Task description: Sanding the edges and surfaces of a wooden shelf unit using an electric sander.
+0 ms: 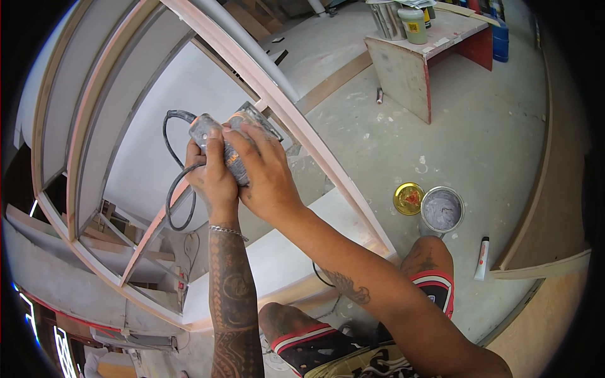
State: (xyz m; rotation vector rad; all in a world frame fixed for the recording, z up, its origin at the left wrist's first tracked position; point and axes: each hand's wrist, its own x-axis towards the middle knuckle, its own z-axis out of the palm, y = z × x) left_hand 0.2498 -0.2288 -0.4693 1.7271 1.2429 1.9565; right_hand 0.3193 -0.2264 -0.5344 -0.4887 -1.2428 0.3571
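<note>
Both of my hands are wrapped round a dusty grey electric sander (pixel 237 166) with orange marks. My left hand (pixel 211 183) grips it near the cord end, thumb up along the body. My right hand (pixel 270 173) closes over its other side, fingers across the top. The sander's flat pad (pixel 259 120) is at the inner side of a pale pink-edged wooden frame rail (pixel 287 123); whether it touches the rail I cannot tell. A black cord (pixel 167 205) loops from the sander beside my left wrist.
Curved frame ribs (pixel 88 138) rise at left. On the floor at right are an open can of grey paste (pixel 442 211), a gold lid (pixel 408 199) and a white tube (pixel 482 258). A low table (pixel 403 75) holds cans at the back. A curved wooden panel (pixel 554 208) stands far right.
</note>
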